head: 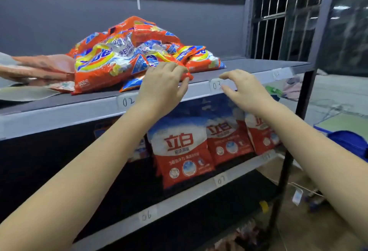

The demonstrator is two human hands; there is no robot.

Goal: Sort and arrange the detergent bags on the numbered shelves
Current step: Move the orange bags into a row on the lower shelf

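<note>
Left hand (162, 83) pinching corner of orange detergent bag (137, 82), heaped bags (127, 51) just behind, right hand (244, 89) beside it, fingers spread, empty

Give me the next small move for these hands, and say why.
Probably slide the orange bag pinched by the left hand rightward onto the bare shelf above label 03. The bags lie heaped over 02, and the right hand hovers open beside it.
</note>
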